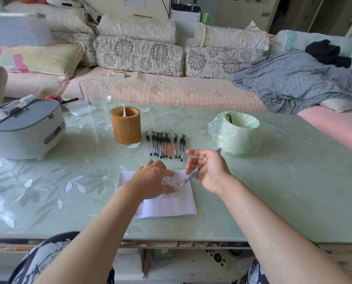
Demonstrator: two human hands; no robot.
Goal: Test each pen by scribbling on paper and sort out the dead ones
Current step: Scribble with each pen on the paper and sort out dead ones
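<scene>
**Pen-testing station, worktop view**

1. Worktop (pixel 273 191): pale green glass, glossy, with a white leaf pattern under the surface.
2. Paper (pixel 171 206): white rectangular sheet lying flat near the front edge, its upper part filled with rows of small handwritten marks.
3. Left hand (pixel 153 178): palm down on the paper, fingers straight and spread, pressing the sheet and holding nothing.
4. Right hand (pixel 209 171): raised just above the paper's right corner, palm turned inward, fingers loosely curled round the pen.
5. Pen (pixel 193 173): slim clear barrel, motion-blurred, slanting through the right hand with its tip low, over the sheet's right edge; whether it touches the paper cannot be told.
6. Row of pens (pixel 166 145): about ten capped stick pens with clear barrels, black and red refills, side by side just beyond the paper.
7. Pot (pixel 125 125): brown cylinder with a carved, textured wall, left of the row.
8. Bin (pixel 238 132): round, lined with crinkled light-green plastic film, right of the row; a dark slim item stands inside.
9. Appliance (pixel 23 130): rounded grey-and-white plastic casing, far left.
</scene>
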